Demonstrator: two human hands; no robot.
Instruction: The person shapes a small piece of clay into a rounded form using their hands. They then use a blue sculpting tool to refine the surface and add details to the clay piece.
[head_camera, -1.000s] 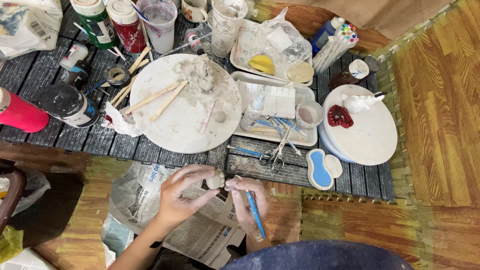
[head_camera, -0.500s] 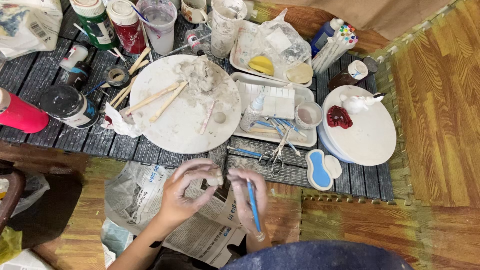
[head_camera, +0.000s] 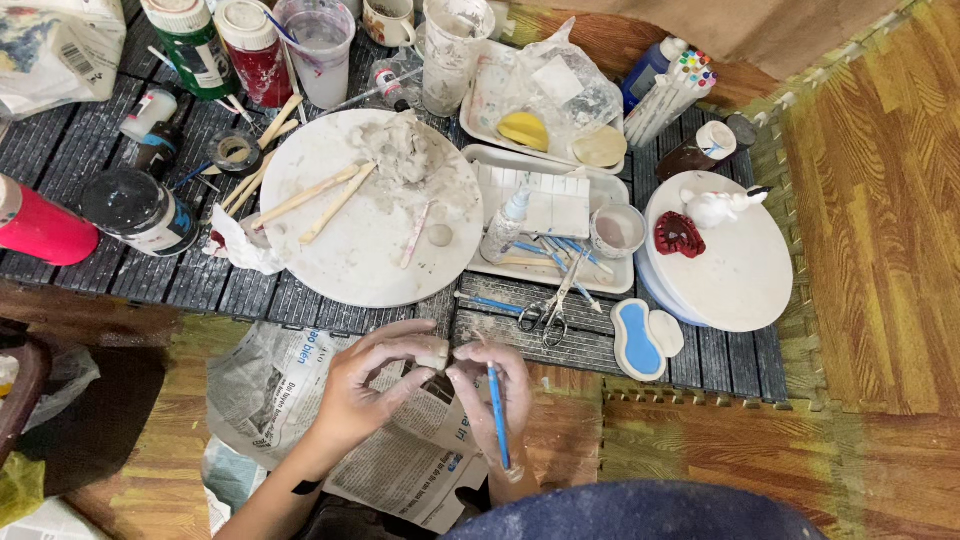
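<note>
My left hand cups a small pale lump of clay between thumb and fingers, just below the low dark table's front edge. My right hand presses its fingertips against the same lump while a thin blue tool lies tucked along its palm, pointing down toward me. Both hands hover over a sheet of newspaper spread on my lap.
A round white board with a clay heap and wooden sticks sits on the dark slatted table. Trays, scissors, paint jars, a red bottle and a white turntable with small figures crowd it.
Both hands stay at the same spot, and the fingers have shifted slightly around the clay lump. The blue tool remains in the right hand.
</note>
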